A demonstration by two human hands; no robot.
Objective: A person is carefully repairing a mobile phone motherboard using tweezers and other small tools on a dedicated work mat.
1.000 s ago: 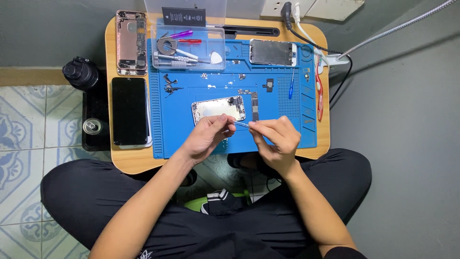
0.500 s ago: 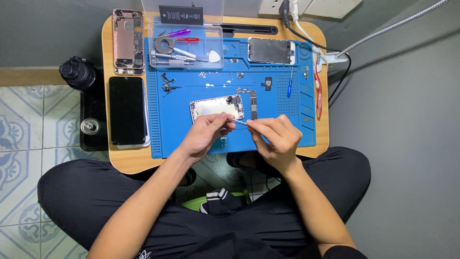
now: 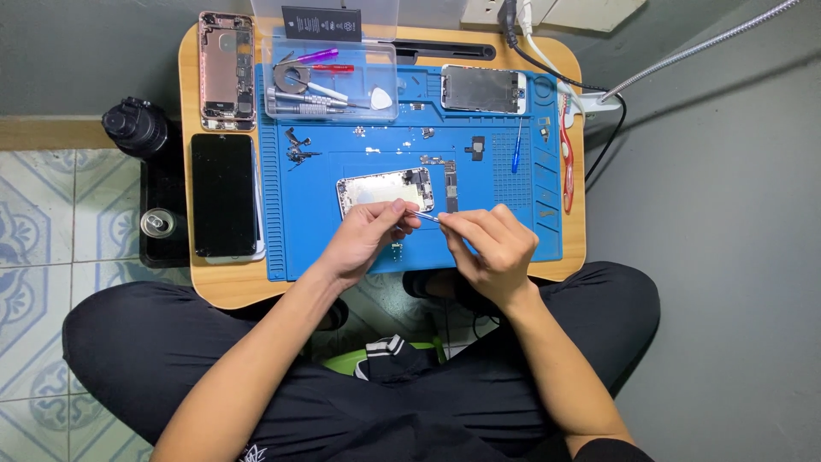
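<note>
A small wooden table (image 3: 214, 287) with rounded corners stands between a grey wall on the right and a patterned tile floor on the left; a blue work mat (image 3: 308, 248) covers most of its top. The person sits cross-legged at the near edge, in dark trousers.

On the far left of the table lies an opened phone chassis (image 3: 227, 70), and just near of it a dark phone (image 3: 223, 195) face up. A clear plastic tray (image 3: 329, 79) on the far part of the mat holds small tools and a white pick. To its right lies a screen assembly (image 3: 482, 88), and a blue screwdriver (image 3: 516, 147) lies further right. A red tool (image 3: 566, 162) lies along the table's right edge. A black rectangular label (image 3: 321, 23) sits on a clear box beyond the tray.

In the mat's middle lies the open phone body (image 3: 382, 189) — the left hand (image 3: 363, 239) rests its fingertips on its near edge, fingers curled. The right hand (image 3: 492, 248) is closed around thin tweezers (image 3: 429, 216), whose tip points left at the phone body's near right corner.
</note>
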